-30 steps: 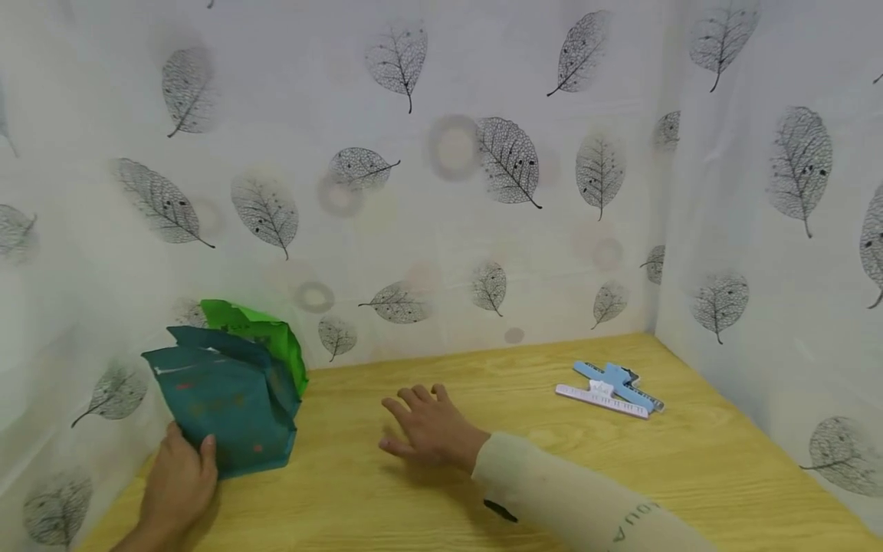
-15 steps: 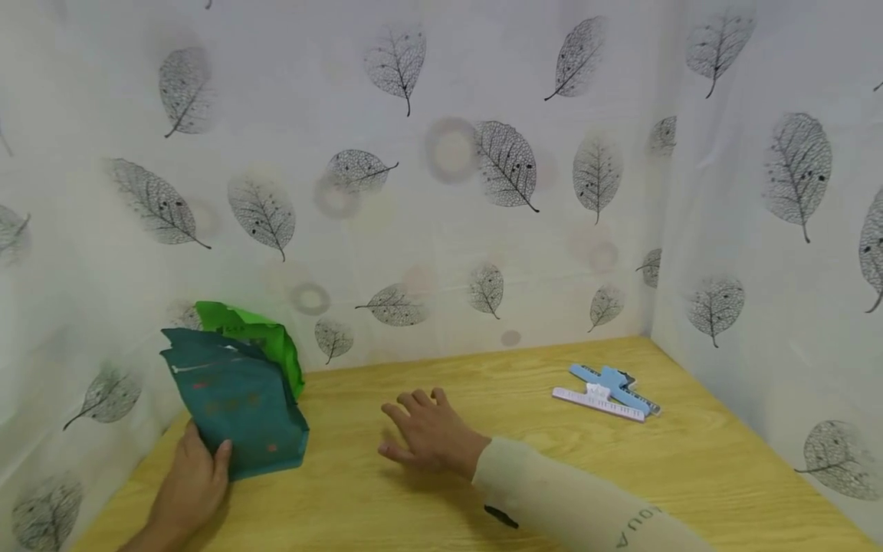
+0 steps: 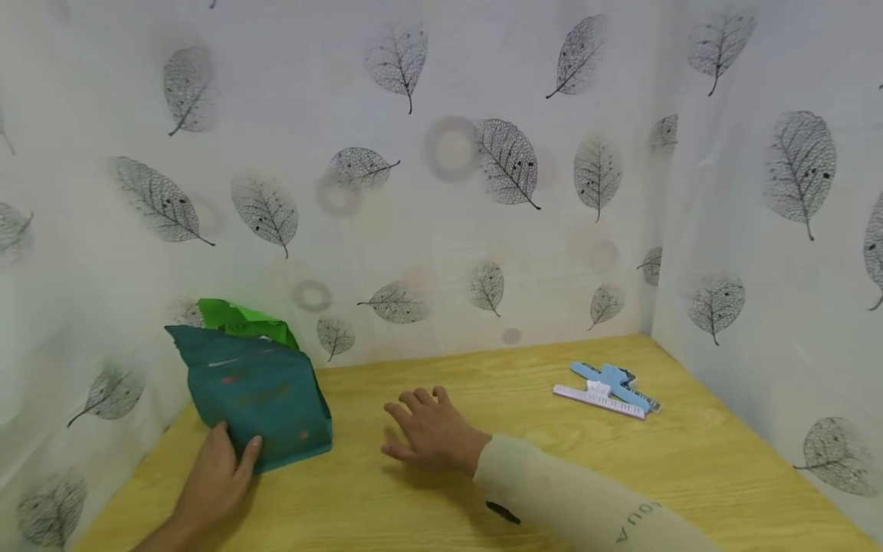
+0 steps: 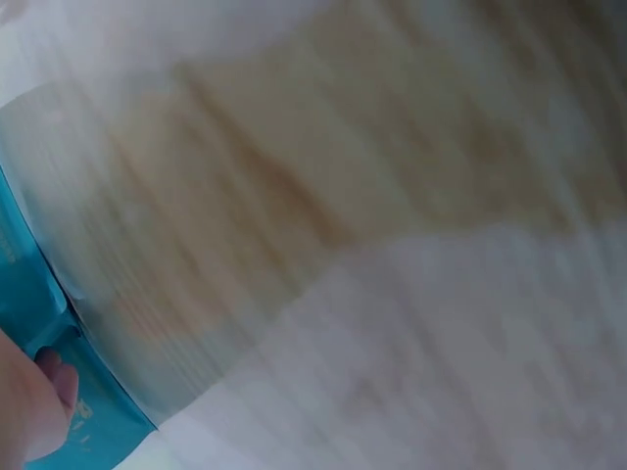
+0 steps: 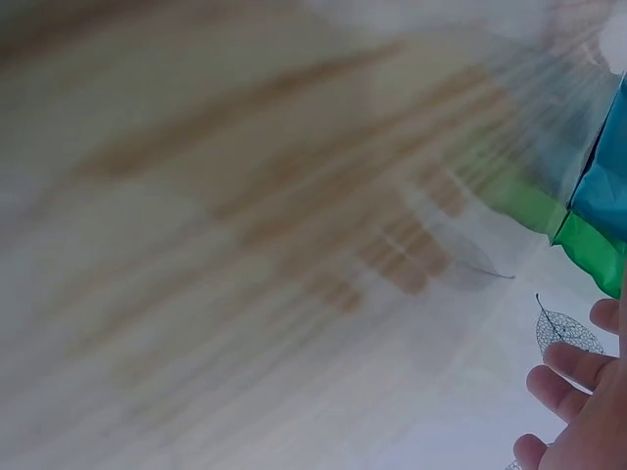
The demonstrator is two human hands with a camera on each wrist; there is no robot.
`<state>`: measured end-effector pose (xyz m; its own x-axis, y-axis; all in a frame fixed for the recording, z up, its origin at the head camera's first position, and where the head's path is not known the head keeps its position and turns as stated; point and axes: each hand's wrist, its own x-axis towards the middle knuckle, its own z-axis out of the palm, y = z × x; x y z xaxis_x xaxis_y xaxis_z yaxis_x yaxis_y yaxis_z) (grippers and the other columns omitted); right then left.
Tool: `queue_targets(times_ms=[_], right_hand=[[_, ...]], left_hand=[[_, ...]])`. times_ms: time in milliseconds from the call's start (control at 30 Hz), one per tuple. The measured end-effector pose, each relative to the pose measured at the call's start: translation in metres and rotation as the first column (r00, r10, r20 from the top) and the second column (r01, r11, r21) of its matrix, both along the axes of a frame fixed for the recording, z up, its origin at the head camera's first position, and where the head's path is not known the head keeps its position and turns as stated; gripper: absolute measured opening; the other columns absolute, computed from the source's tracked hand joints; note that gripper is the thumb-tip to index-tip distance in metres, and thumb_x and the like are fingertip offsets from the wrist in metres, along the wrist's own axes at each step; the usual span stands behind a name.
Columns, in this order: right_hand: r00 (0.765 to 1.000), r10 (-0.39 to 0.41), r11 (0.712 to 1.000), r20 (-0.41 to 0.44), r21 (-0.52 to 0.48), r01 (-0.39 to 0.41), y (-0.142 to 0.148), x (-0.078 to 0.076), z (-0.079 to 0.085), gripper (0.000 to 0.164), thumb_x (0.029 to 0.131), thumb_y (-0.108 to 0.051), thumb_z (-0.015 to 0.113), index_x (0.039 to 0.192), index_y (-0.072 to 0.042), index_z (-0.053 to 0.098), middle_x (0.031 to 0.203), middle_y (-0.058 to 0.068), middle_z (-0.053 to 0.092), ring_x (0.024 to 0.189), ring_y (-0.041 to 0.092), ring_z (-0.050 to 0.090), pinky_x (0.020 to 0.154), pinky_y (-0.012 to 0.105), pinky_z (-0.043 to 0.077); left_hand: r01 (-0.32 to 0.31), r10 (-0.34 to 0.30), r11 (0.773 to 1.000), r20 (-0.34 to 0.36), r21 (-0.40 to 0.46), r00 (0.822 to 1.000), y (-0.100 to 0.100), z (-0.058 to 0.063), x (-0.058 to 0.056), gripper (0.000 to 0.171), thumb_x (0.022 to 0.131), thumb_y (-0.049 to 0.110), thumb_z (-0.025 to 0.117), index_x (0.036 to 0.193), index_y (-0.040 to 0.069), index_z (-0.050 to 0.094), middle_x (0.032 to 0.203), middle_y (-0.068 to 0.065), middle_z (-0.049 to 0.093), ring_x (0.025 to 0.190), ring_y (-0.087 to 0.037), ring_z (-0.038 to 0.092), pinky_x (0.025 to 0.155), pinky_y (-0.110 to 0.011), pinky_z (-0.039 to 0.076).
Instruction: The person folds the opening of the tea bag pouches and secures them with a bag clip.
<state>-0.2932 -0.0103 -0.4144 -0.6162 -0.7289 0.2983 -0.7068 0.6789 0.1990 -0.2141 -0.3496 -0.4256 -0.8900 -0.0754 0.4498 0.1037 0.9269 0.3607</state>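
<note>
My left hand (image 3: 215, 479) grips the lower left part of a dark teal bag (image 3: 265, 402), its thumb lying on the front face. The bag stands roughly upright, tilted a little, its top edge uneven. Behind it a bright green bag (image 3: 251, 320) shows only along its upper part; the rest is hidden. In the left wrist view the fingers (image 4: 59, 382) press against the teal bag (image 4: 93, 411) at the left edge. My right hand (image 3: 438, 433) is low over the table, palm down, fingers spread and slightly bent, holding nothing.
At the right rear of the wood-grain table (image 3: 497, 391) lie a blue clip (image 3: 610, 379) and a white-lilac clip (image 3: 599, 396) with ruler marks. A white leaf-printed curtain (image 3: 441, 230) closes off the back and both sides.
My left hand has moved to the right with the teal bag, which now covers more of the green one. The right hand has stayed in place.
</note>
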Motion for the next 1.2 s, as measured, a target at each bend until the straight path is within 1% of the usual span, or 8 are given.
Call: queue_targets(times_ms=[233, 367, 600, 733, 800, 933, 1033, 1200], right_hand=[[1.0, 0.02, 1.0, -0.021, 0.007, -0.02, -0.006, -0.003, -0.001, 0.06, 0.092, -0.065, 0.03, 0.136, -0.026, 0.04, 0.126, -0.002, 0.05, 0.114, 0.018, 0.047, 0.092, 0.046, 0.035], [0.998, 0.047, 0.999, -0.031, 0.022, -0.046, -0.013, -0.002, 0.001, 0.057, 0.093, -0.063, 0.031, 0.135, -0.025, 0.041, 0.123, -0.002, 0.05, 0.111, 0.017, 0.047, 0.09, 0.044, 0.035], [1.0, 0.028, 0.999, 0.011, 0.037, -0.028, -0.016, -0.002, 0.004, 0.057, 0.095, -0.061, 0.028, 0.137, -0.024, 0.04, 0.127, -0.002, 0.049, 0.115, 0.017, 0.045, 0.094, 0.046, 0.034], [0.998, 0.011, 0.999, 0.063, 0.031, -0.013, -0.012, -0.005, 0.007, 0.056, 0.096, -0.058, 0.028, 0.138, -0.023, 0.04, 0.13, -0.001, 0.047, 0.119, 0.018, 0.043, 0.097, 0.048, 0.032], [0.999, 0.012, 0.999, 0.05, 0.03, -0.013, -0.01, -0.008, 0.009, 0.053, 0.096, -0.058, 0.027, 0.133, -0.024, 0.044, 0.129, -0.002, 0.048, 0.117, 0.017, 0.043, 0.096, 0.047, 0.032], [0.999, 0.037, 0.999, -0.018, 0.03, -0.036, -0.009, -0.011, 0.015, 0.048, 0.097, -0.058, 0.025, 0.113, -0.025, 0.057, 0.119, -0.005, 0.052, 0.107, 0.015, 0.045, 0.092, 0.043, 0.033], [0.995, 0.069, 0.997, -0.077, 0.04, -0.066, -0.01, -0.01, 0.016, 0.052, 0.097, -0.059, 0.024, 0.098, -0.025, 0.063, 0.11, -0.006, 0.058, 0.098, 0.015, 0.048, 0.088, 0.041, 0.034], [0.989, 0.09, 0.996, -0.116, 0.035, -0.086, -0.009, -0.001, 0.006, 0.056, 0.095, -0.061, 0.026, 0.078, -0.025, 0.066, 0.094, -0.005, 0.064, 0.083, 0.015, 0.051, 0.083, 0.04, 0.036]], left_hand=[[0.035, -0.039, 0.999, -0.107, -0.033, 0.993, 0.005, -0.001, -0.007, 0.045, 0.099, 0.022, 0.043, 0.112, -0.02, 0.033, 0.095, -0.031, 0.046, 0.086, -0.043, 0.05, 0.073, -0.053, 0.04], [0.053, -0.059, 0.998, -0.143, -0.045, 0.988, 0.007, 0.0, -0.009, 0.027, 0.098, 0.015, 0.045, 0.098, -0.012, 0.039, 0.076, -0.015, 0.044, 0.065, -0.025, 0.046, 0.059, -0.039, 0.038], [0.075, -0.079, 0.996, -0.088, -0.042, 0.993, 0.013, 0.003, -0.011, 0.02, 0.099, 0.017, 0.043, 0.093, -0.002, 0.039, 0.073, -0.007, 0.042, 0.063, -0.018, 0.042, 0.056, -0.032, 0.034], [0.149, -0.151, 0.988, -0.083, -0.033, 0.985, 0.024, 0.007, -0.016, 0.018, 0.098, 0.016, 0.046, 0.092, 0.001, 0.04, 0.072, -0.004, 0.04, 0.064, -0.015, 0.041, 0.056, -0.029, 0.034], [0.195, -0.198, 0.98, -0.111, -0.032, 0.974, 0.03, 0.008, -0.021, 0.016, 0.097, 0.015, 0.049, 0.091, 0.003, 0.041, 0.072, -0.003, 0.042, 0.065, -0.015, 0.044, 0.058, -0.03, 0.037], [0.309, -0.308, 0.951, -0.181, -0.021, 0.934, 0.04, 0.012, -0.03, 0.017, 0.093, 0.011, 0.056, 0.086, 0.006, 0.041, 0.077, -0.002, 0.051, 0.074, -0.02, 0.057, 0.065, -0.036, 0.047], [0.37, -0.362, 0.929, -0.193, 0.008, 0.912, 0.045, 0.01, -0.031, 0.02, 0.09, 0.009, 0.06, 0.083, 0.008, 0.042, 0.078, 0.002, 0.052, 0.081, -0.023, 0.061, 0.071, -0.038, 0.05], [0.379, -0.375, 0.925, -0.156, -0.004, 0.914, 0.051, 0.001, -0.022, 0.021, 0.09, 0.013, 0.061, 0.08, 0.014, 0.042, 0.078, 0.009, 0.049, 0.082, -0.016, 0.059, 0.071, -0.032, 0.05]])
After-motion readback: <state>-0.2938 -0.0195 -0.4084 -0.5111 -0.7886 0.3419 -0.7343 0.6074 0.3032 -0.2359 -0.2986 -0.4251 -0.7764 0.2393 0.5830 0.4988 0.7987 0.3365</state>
